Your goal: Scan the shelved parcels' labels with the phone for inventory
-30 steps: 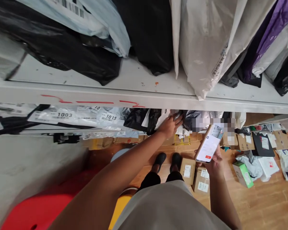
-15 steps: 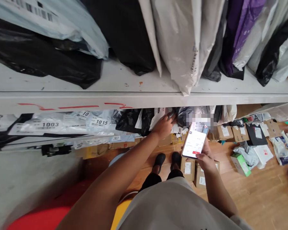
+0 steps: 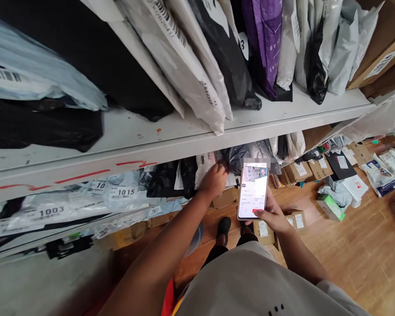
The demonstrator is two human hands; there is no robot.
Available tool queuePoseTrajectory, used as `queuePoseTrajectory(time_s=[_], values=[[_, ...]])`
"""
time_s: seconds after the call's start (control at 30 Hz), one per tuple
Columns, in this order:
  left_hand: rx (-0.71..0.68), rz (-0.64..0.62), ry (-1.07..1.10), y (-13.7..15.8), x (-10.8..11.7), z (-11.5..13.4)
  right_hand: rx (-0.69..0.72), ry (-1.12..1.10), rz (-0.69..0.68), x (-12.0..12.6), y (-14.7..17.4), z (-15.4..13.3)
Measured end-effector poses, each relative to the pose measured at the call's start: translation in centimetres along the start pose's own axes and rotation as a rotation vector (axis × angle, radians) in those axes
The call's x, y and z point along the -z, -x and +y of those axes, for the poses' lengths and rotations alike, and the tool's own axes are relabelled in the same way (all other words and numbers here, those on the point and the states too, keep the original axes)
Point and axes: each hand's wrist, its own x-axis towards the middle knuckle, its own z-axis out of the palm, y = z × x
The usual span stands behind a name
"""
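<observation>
In the head view, my right hand (image 3: 274, 215) holds a smartphone (image 3: 250, 199) upright, its thumb over the red button low on the lit screen. The screen shows a barcode picture with lines of text beneath it. My left hand (image 3: 214, 181) is closed at the edge of a white plastic mailer bag (image 3: 204, 169) on the lower shelf, its fingertips partly hidden among the parcels. Left of it stand black mailer bags (image 3: 164, 179). Just right of my fingers sits a dark grey mailer bag (image 3: 236, 156).
The upper shelf (image 3: 184, 138) overhangs my hands and carries several mailer bags, one of them purple (image 3: 266, 44). Numbered clear bags (image 3: 52, 210) lie lower left. Cardboard boxes (image 3: 298, 172), a green box (image 3: 331, 207) and bags lie on the wooden floor (image 3: 365, 259) to the right.
The whole view has turned and shifted, so the shelf now slants upward to the right. My left hand stays at the parcels, and my right hand still holds the phone, now more upright.
</observation>
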Motion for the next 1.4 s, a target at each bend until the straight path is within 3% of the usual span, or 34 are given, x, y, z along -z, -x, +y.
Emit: queuePoseTrajectory(time_s=[0.37, 0.8, 0.9, 1.03, 1.1, 1.27, 1.4], values=[[0.054, -0.058, 0.026, 0.1, 0.3, 0.4, 0.007, -0.04, 0.097, 1.3, 1.0, 1.0], [0.122, -0.047, 0.116, 0.3, -1.1, 0.4, 0.026, -0.02, 0.07, 2.2, 1.4, 1.2], [0.205, -0.025, 0.188, -0.3, 0.1, 0.1, 0.035, -0.059, 0.073, 2.3, 1.5, 1.1], [0.505, 0.243, 0.388, -2.5, 2.9, 0.1, 0.051, -0.126, 0.092, 2.5, 1.8, 1.0], [0.501, 0.3, 0.414, -4.0, 4.5, 0.7, 0.048, -0.138, 0.114, 2.6, 2.0, 0.8], [0.37, -0.024, 0.179, -6.3, 8.3, 1.6, 0.045, -0.164, 0.163, 2.5, 2.2, 0.4], [0.309, -0.074, -0.007, -6.6, 9.9, 1.0, 0.046, -0.18, 0.19, 2.8, 2.1, 0.5]])
